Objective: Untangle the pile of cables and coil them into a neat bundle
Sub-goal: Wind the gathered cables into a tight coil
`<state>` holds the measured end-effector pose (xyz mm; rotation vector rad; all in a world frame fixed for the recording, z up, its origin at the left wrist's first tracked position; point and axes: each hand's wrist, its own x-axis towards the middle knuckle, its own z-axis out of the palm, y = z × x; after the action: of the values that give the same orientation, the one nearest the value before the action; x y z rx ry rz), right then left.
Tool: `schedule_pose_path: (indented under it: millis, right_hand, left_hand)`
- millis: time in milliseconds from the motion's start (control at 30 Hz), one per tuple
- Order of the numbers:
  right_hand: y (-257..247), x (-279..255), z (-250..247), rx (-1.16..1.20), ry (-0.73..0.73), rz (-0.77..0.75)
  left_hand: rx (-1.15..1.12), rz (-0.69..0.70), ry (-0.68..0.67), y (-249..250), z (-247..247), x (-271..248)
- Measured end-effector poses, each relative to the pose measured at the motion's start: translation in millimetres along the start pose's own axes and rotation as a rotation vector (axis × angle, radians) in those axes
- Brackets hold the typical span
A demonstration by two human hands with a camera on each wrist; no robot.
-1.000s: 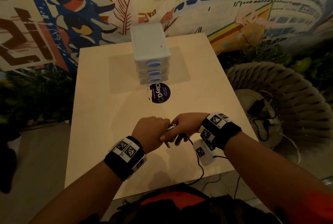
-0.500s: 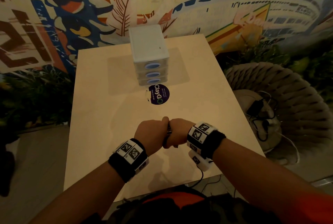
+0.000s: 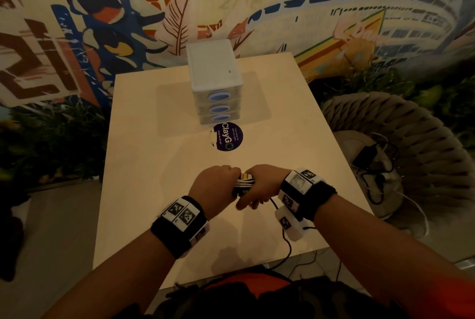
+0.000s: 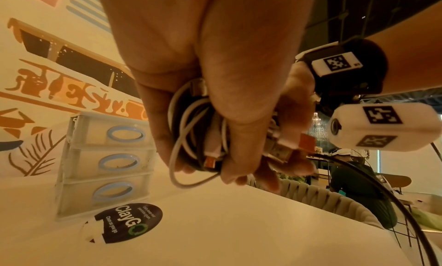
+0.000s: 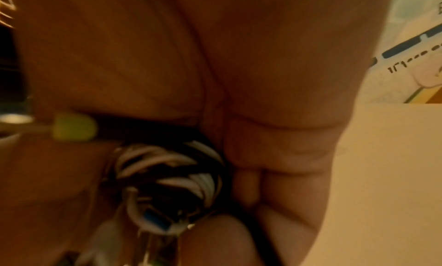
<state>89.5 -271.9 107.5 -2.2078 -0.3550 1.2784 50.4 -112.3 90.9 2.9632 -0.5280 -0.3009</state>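
Note:
A small bundle of white and black cables (image 3: pixel 244 183) is held between both hands above the near half of the table (image 3: pixel 154 164). My left hand (image 3: pixel 215 187) grips the coiled loops (image 4: pixel 191 130), fingers curled round them. My right hand (image 3: pixel 262 185) grips the other side of the cable bundle (image 5: pixel 172 175), where plugs (image 4: pixel 284 147) stick out. A loose white loop (image 4: pixel 181 183) hangs below the left fingers. Most of the bundle is hidden by the hands in the head view.
A white three-drawer box (image 3: pixel 214 82) stands at the table's far middle, with a dark round sticker (image 3: pixel 227 136) in front of it. A woven chair (image 3: pixel 401 154) holding a charger and wires (image 3: pixel 370 162) is on the right. A thin black wire (image 3: pixel 286 239) trails off the near edge.
The hands have stayed together near the table's front while the right wrist has turned back outward. The white cable loops show again between the hands.

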Motion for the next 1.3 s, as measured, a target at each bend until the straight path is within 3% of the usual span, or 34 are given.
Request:
schedule_pose_path:
  millis: [133, 333, 433, 633, 767, 833, 933, 1100, 1200, 1300]
  right_hand:
    - [-7.1, -6.2, 2.8, 0.069, 0.012, -0.028]
    - [-17.5, 2.3, 20.5, -0.328, 0.245, 0.034]
    - [-13.6, 3.9, 20.5, -0.32, 0.264, -0.021]
    - [7.5, -2.1, 0.9, -0.01, 0.26, -0.064]
    - [17.7, -6.6, -9.1, 0.163, 0.286, -0.18]
    - [13.2, -10.8, -9.1, 0.232, 0.232, -0.263]
    - [0.9, -16.9, -4.9, 0.299, 0.127, -0.371]
    - [-12.2, -20.0, -0.2, 0.44, -0.044, -0.368]
    - [-15.2, -20.1, -1.9, 0.449, -0.07, -0.392]
    - [-18.3, -19.9, -3.9, 0.472, -0.09, -0.403]
  left_hand:
    - [0.045, 0.022, -0.011, 2.1, -4.7, -1.4]
    - [0.085, 0.031, -0.12, 3.6, -5.4, -0.8]
    - [-0.005, -0.02, -0.044, 4.3, -4.2, -4.7]
    - [-0.506, -0.132, 0.177, -15.9, 3.0, -18.1]
    - [-1.036, -0.169, -0.053, -28.6, 9.1, -25.7]
    - [-1.237, -0.051, -0.111, -23.7, 7.4, -28.3]
    - [-1.394, 0.145, -0.054, -10.2, 2.9, -27.9]
    - [-1.673, 0.092, -0.044, -1.7, -2.5, -22.8]
    - [-1.809, 0.115, -0.048, 2.8, -11.3, -21.5]
    - [-1.842, 0.05, 0.005, 2.9, -13.8, -21.1]
